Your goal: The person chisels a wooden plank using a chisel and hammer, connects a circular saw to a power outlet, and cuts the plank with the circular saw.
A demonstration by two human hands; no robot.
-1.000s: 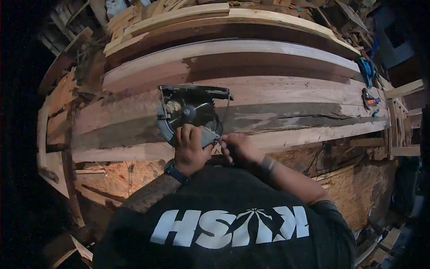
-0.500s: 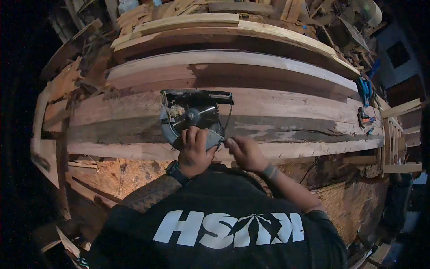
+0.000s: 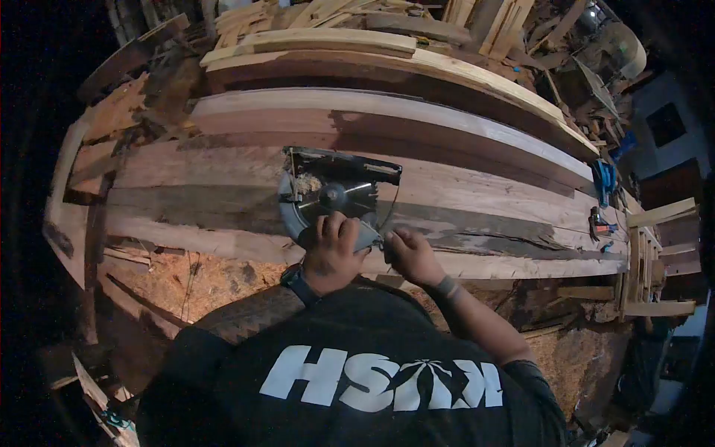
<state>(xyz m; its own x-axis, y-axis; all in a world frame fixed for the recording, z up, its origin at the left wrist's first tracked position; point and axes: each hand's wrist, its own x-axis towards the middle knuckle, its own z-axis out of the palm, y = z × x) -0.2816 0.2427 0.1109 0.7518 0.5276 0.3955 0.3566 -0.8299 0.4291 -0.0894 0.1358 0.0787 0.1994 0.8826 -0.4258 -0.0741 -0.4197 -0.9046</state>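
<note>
A circular saw (image 3: 333, 195) lies on the wooden planks (image 3: 216, 197) with its round toothed blade facing up and its base plate on the far side. Sawdust (image 3: 307, 183) is packed inside the housing, left of the blade hub. My left hand (image 3: 333, 257) is closed over the saw's grey guard on the near side, a dark watch on its wrist. Just right of it, my right hand (image 3: 412, 255) pinches at the guard's right edge, near a thin dark cord or wire (image 3: 391, 208). What the fingertips hold there is too small to make out.
Long timbers (image 3: 447, 119) lie across the bench behind the saw. At the bench's right end are a blue tool (image 3: 605, 182) and an orange-and-black tool (image 3: 600, 223). Scrap wood (image 3: 350, 18) is piled at the back. Sawdust covers the floor (image 3: 175, 283) nearby.
The camera view has shifted and tilted slightly, so the saw and hands appear a little further right. Both hands keep nearly the same position on the saw.
</note>
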